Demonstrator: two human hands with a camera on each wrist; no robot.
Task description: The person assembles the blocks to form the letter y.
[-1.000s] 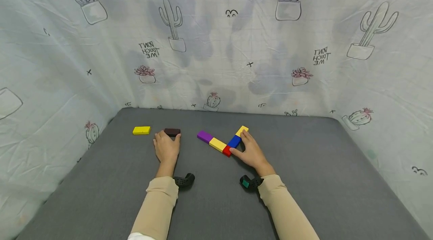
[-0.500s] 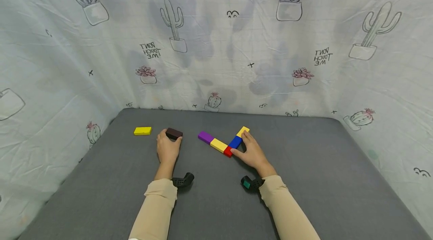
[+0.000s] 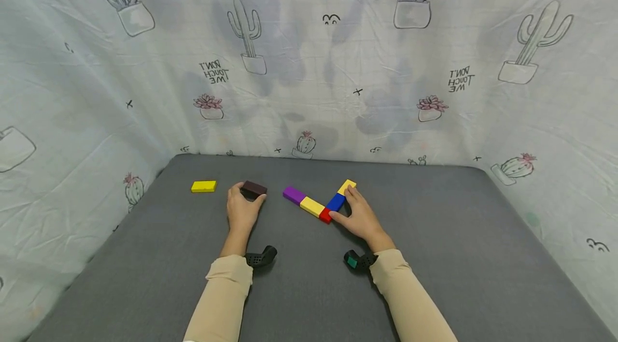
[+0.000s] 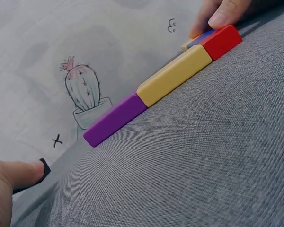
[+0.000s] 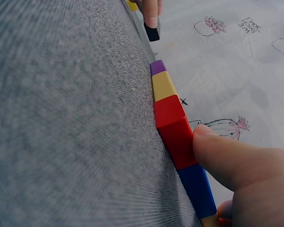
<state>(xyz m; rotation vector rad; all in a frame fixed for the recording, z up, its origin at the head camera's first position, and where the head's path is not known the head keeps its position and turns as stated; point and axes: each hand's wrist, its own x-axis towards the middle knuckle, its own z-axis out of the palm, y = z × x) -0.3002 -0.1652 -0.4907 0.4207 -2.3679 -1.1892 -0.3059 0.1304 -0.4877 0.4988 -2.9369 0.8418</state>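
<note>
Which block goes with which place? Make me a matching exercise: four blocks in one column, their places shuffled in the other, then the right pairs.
Blocks
1. Purple rectangular block
2. Dark brown rectangular block
3. Bright yellow rectangular block
4. Red rectangular block

Places
A. Pinched by the left hand
B. At the corner of the V-shaped row
C. At the left end of the V-shaped row
D. Apart, left of the left hand

Pairs: 1-C, 2-A, 3-D, 4-B

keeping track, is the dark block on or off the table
Seemingly off: the left hand grips the dark block, and the left wrist view shows a shadow on the table apart from it.
</note>
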